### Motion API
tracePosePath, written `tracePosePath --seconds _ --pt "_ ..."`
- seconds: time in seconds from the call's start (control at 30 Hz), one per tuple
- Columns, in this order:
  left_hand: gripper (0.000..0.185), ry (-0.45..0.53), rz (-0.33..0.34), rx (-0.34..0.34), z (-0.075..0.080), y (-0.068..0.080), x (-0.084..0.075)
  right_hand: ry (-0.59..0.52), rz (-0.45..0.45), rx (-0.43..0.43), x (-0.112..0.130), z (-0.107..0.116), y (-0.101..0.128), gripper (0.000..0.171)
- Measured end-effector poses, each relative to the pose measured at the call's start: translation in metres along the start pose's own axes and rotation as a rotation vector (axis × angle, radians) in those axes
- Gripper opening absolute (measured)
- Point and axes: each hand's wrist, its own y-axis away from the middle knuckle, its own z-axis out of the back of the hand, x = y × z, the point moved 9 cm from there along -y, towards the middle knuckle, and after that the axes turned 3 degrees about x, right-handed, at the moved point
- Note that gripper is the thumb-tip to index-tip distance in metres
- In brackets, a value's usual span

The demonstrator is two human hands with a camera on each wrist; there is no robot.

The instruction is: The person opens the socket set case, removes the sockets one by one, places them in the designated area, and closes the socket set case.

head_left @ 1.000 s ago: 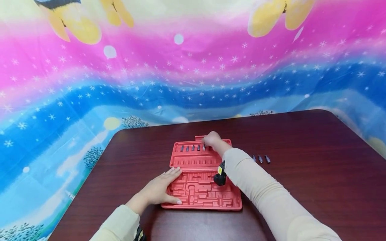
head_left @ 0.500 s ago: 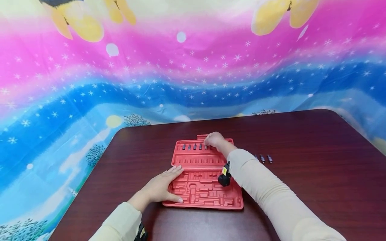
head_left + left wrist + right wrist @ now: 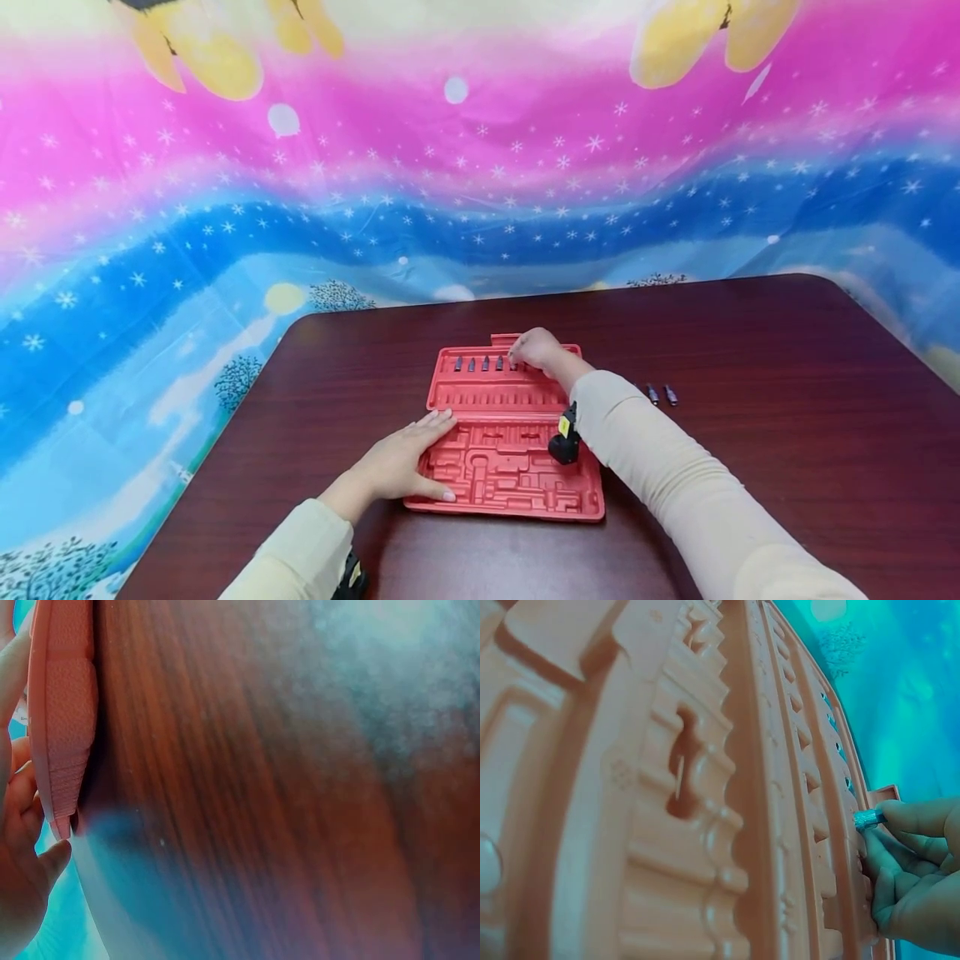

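Right hand (image 3: pixel 536 348) pinches a bit (image 3: pixel 868 819) at the tray's (image 3: pixel 502 467) far row, beside four seated bits (image 3: pixel 477 364). Left hand (image 3: pixel 405 460) lies flat, fingers straight, on tray's near-left corner. Loose bits (image 3: pixel 660 394) right of it, on worktop (image 3: pixel 750 433).

We seem to be at a staged recording corner rather than a lived-in room. A bright printed backdrop (image 3: pixel 480 167) of pink, blue and yellow bands with snowflakes and small trees hangs behind and around a dark wooden table (image 3: pixel 750 433), hiding the walls. On the table we see only a red moulded tool tray (image 3: pixel 510 467) and a few loose bits (image 3: pixel 660 394).
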Motion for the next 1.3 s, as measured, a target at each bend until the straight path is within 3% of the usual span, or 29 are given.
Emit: tracePosePath --seconds 0.23,0.53,0.93,1.3 --pt "0.101 -0.005 -0.007 0.001 -0.001 0.001 -0.002 -0.032 0.022 -0.036 -0.003 0.001 0.002 0.011" --pt "0.101 -0.001 -0.035 -0.007 -0.002 -0.001 -0.005 -0.191 -0.007 -0.109 -0.009 0.01 0.002 0.014" --pt "0.1 -0.048 -0.066 -0.001 0.003 -0.002 -0.008 -0.318 0.036 -0.014 0.0 0.014 0.019 0.021" --pt "0.101 -0.061 -0.054 -0.006 0.004 0.001 -0.005 -0.367 0.04 -0.023 0.001 0.035 0.041 0.023"
